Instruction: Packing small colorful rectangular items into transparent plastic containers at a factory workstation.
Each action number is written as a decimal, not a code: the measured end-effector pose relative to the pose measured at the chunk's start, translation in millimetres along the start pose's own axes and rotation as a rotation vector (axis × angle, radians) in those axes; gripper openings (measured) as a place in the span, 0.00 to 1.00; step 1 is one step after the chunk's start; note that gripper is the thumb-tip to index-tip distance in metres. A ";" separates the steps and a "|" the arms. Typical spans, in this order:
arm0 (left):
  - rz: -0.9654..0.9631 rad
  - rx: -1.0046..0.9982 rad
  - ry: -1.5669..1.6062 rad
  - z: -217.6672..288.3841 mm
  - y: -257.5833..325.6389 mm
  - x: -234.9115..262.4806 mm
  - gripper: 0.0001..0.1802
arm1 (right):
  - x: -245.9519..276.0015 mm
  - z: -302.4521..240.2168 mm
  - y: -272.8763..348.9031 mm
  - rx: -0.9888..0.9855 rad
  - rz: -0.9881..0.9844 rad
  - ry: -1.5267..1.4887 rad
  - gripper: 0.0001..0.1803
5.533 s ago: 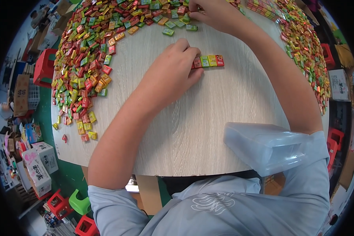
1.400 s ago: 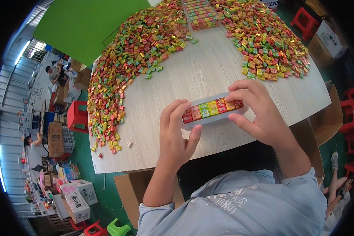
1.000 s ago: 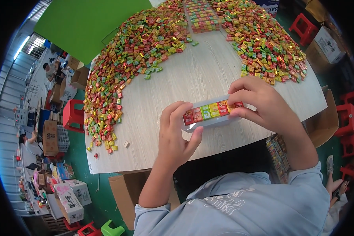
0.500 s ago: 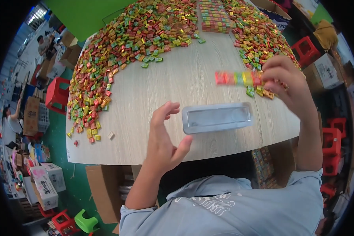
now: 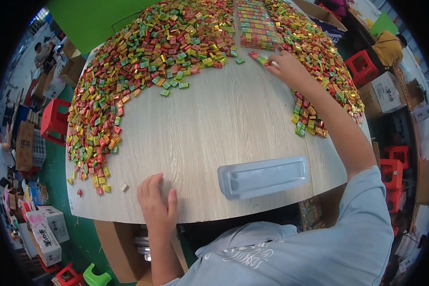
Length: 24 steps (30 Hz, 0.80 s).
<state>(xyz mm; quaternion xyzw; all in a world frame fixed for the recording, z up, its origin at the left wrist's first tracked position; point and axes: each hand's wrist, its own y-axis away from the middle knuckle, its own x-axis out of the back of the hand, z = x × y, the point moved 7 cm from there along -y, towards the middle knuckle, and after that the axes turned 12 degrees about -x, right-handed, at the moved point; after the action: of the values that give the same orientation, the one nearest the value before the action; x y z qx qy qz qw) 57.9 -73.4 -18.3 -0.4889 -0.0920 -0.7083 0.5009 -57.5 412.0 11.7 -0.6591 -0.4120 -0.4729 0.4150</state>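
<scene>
My right hand (image 5: 287, 70) reaches to the far side of the table, its fingers closed at the near end of a short row of wrapped candies (image 5: 257, 57). Most of that row is hidden under the fingers. Just beyond it lies a block of neatly stacked candy rows (image 5: 260, 29). My left hand (image 5: 158, 202) holds nothing, its fingers stretched and thumb apart, low over the table's near edge. Between my arms, toward the near right, sits a translucent plastic tray (image 5: 225, 183) with nothing in it.
Loose candies in red, green, yellow and orange wrappers form a big heap (image 5: 176, 43) at the far left and another heap (image 5: 319, 59) at the right. An open carton (image 5: 121, 248) stands below the near edge. Red stools (image 5: 55, 121) flank the table (image 5: 200, 128).
My right hand has carried the candy row away from me and leftward to beside the stacked block. My left hand has drawn back from the tray, down and to the left.
</scene>
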 end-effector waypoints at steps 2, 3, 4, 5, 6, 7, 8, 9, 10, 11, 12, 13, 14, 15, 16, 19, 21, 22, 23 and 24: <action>-0.091 -0.049 -0.175 11.0 -4.5 -5.1 0.25 | -14.7 -23.2 1.4 0.000 -0.142 -0.020 0.17; -0.095 -0.053 -0.180 12.0 -6.4 -4.5 0.25 | -17.3 -33.9 4.1 -0.003 -0.141 -0.025 0.17; -0.112 -0.044 -0.176 12.1 -6.8 -4.8 0.24 | -21.1 -45.8 10.0 0.008 -0.157 -0.046 0.18; -0.127 -0.034 -0.165 10.0 -5.7 -5.2 0.24 | -24.0 -57.4 13.6 0.018 -0.174 -0.059 0.19; -0.129 -0.035 -0.163 8.9 -5.6 -4.8 0.24 | -27.7 -64.7 13.6 0.019 -0.202 -0.039 0.19; -0.125 -0.039 -0.157 8.2 -5.5 -3.9 0.24 | -27.2 -64.5 13.4 0.016 -0.204 -0.039 0.19; -0.118 -0.041 -0.150 8.7 -4.6 -3.1 0.23 | -23.5 -62.2 12.7 0.017 -0.174 -0.016 0.19; -0.119 -0.038 -0.149 9.4 -4.5 -2.8 0.23 | -20.8 -59.0 11.7 0.018 -0.144 0.006 0.18; -0.117 -0.034 -0.146 10.1 -5.1 -2.2 0.23 | -21.4 -50.4 8.0 0.020 -0.146 0.006 0.18; -0.114 -0.036 -0.141 11.6 -6.9 -2.5 0.23 | -19.5 -33.7 0.5 0.033 -0.107 0.085 0.18; -0.114 -0.043 -0.137 12.4 -7.9 -3.2 0.23 | -17.8 -18.5 -7.5 0.042 -0.065 0.167 0.18; -0.110 -0.043 -0.135 13.0 -8.9 -3.4 0.23 | -20.7 -5.8 -16.5 0.036 -0.060 0.171 0.18; -0.109 -0.045 -0.133 14.0 -9.9 -4.3 0.22 | -20.7 1.2 -23.5 0.127 0.064 0.260 0.18; -0.111 -0.051 -0.132 14.3 -9.1 -4.2 0.22 | -16.6 -2.7 -24.1 0.221 0.187 0.345 0.19; -0.103 -0.048 -0.136 14.0 -8.2 -3.4 0.22 | -18.0 -2.2 -27.6 0.220 0.240 0.397 0.17; -0.080 -0.061 -0.139 13.9 -6.9 -2.3 0.21 | -22.3 -1.2 -40.6 0.103 0.171 0.332 0.15; -0.065 -0.072 -0.143 14.7 -6.0 -1.6 0.20 | -18.6 -3.8 -40.4 0.060 0.138 0.287 0.15; -0.064 -0.069 -0.142 14.6 -6.1 -1.6 0.20 | -17.7 -4.0 -40.9 0.021 0.100 0.247 0.14; -0.061 -0.071 -0.136 15.8 -7.2 -2.4 0.20 | -15.8 -2.8 -43.0 0.013 0.110 0.245 0.14; -0.059 -0.085 -0.138 17.5 -7.6 -2.7 0.20 | -17.1 -1.8 -46.7 -0.010 0.081 0.216 0.15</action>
<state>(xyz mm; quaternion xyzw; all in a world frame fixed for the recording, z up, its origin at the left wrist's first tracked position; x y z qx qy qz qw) 62.3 -57.2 -8.8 -0.5547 -0.1105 -0.6905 0.4510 -105.4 422.5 2.9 -0.6223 -0.3357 -0.5262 0.4724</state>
